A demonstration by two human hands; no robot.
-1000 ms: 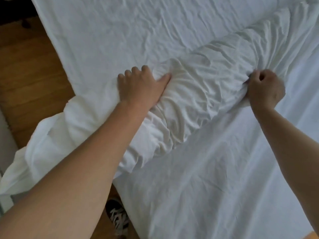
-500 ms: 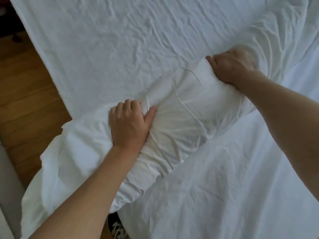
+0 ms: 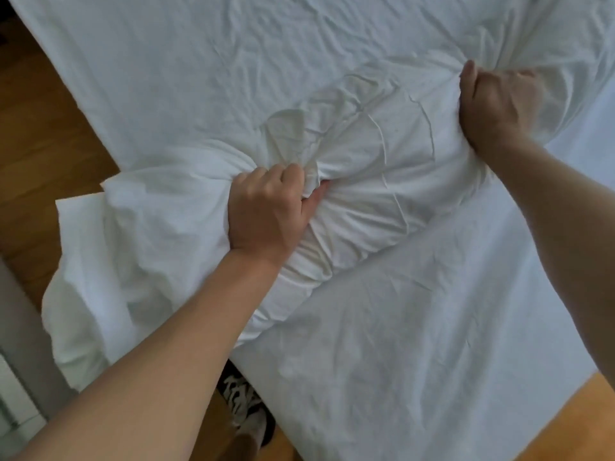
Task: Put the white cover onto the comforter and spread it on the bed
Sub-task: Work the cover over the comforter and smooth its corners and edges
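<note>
A bunched roll of comforter [image 3: 359, 168], lying slantwise across the bed [image 3: 166, 68], is being gripped by the left hand [image 3: 266, 211] and right hand [image 3: 496, 104], each fisted on creased fabric. The white cover [image 3: 432, 327] is being worked on; spreading is judged still ahead.

Soft daylight is washing over everything, no harsh glare anywhere. The white cover [image 3: 382, 168] is reading slightly bluish toward the lower right, warmer in its bunched folds. Shallow shadows are sitting in the creases and under the left hand [image 3: 266, 211]. Edges are smearing a bit, and the wooden floor [image 3: 43, 134] is bending with wide-angle distortion.
</note>
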